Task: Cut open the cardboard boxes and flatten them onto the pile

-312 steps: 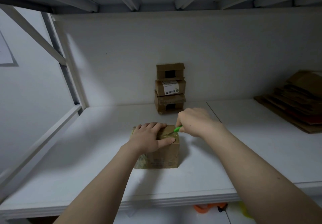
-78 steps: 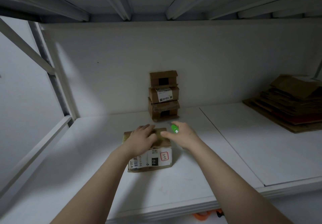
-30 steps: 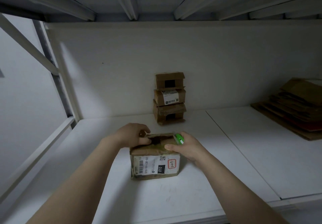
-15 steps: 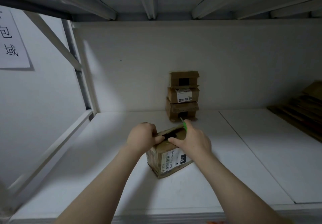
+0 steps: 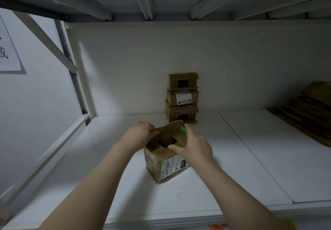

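A small cardboard box [image 5: 162, 160] stands on the white shelf [image 5: 277, 149], near the middle and a little toward the near edge, turned so that one corner points at the viewer. Its top is partly open. One flap stands raised on the far-left side, and a dark gap shows between the flaps. Brown tape wraps the upper part. A white shipping label [image 5: 172, 165] with a barcode and black print covers the near-right face.

The left hand [image 5: 139, 133] grips the raised flap, its fingers curled over the flap's left edge. The right hand [image 5: 195, 149] rests against the right side of the box. Its thumb lies across the near flap at the top, and the other fingers are closed around a green cutter [image 5: 185, 131], whose tip sticks up just beside the far corner of the raised flap. Both forearms reach in from the near edge.

At the far wall, behind the box, three more closed boxes [image 5: 182, 97] sit one on another in an upright stack. Well apart on the far right lies the pile of flattened cardboard [image 5: 308, 109], its sheets overlapping and partly cut off by the frame. A paper sign [image 5: 9, 50] with black characters hangs on the left wall, outside the shelf frame. Below the near edge a bit of something orange [image 5: 216, 227] shows, too little to identify.
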